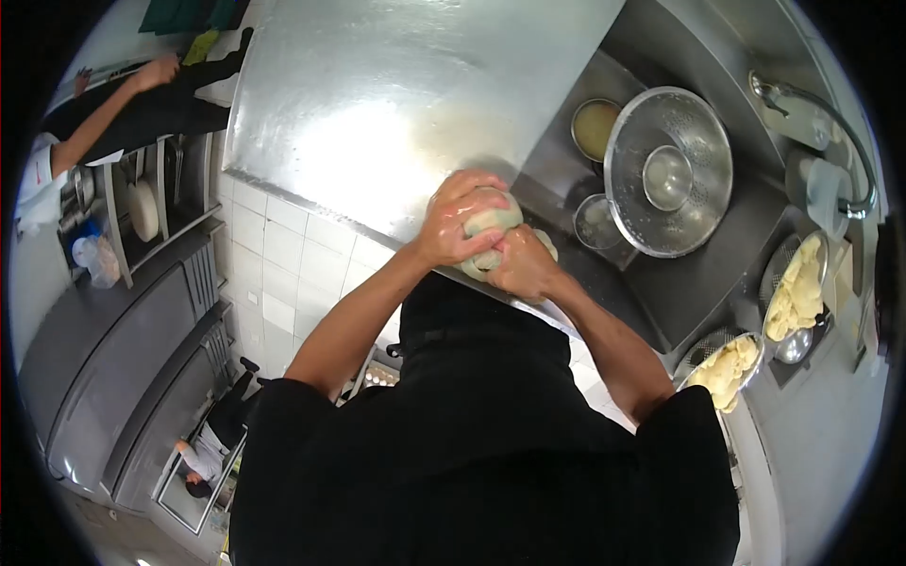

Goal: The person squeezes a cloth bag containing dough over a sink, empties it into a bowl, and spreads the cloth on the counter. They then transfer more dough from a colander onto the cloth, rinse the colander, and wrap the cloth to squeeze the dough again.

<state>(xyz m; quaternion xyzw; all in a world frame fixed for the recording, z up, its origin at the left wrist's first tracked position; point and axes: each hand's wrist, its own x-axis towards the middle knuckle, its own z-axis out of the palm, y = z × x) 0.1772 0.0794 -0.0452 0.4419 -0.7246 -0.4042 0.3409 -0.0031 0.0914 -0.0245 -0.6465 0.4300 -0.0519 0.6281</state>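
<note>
A pale, whitish-green bundle (pixel 494 223), rounded and soft-looking, bulges between my two hands at the front edge of the steel counter, beside the sink. My left hand (pixel 459 219) is wrapped round its upper left side with the fingers curled over the top. Against its lower right side presses my right hand (pixel 525 263), closed in a fist. Part of the bundle shows below and to the right of the fists. Both hands look wet. Whether the bundle is cloth or a bare lump, I cannot tell.
In the sink (pixel 698 274) are a large steel colander (pixel 672 222), a bowl of yellowish liquid (pixel 595 129) and a small bowl (pixel 597 222). A tap (pixel 838 118) arches at the right. Yellow lumps fill two strainers (pixel 725 366) (pixel 797 288). Other people (pixel 104 123) stand at the left.
</note>
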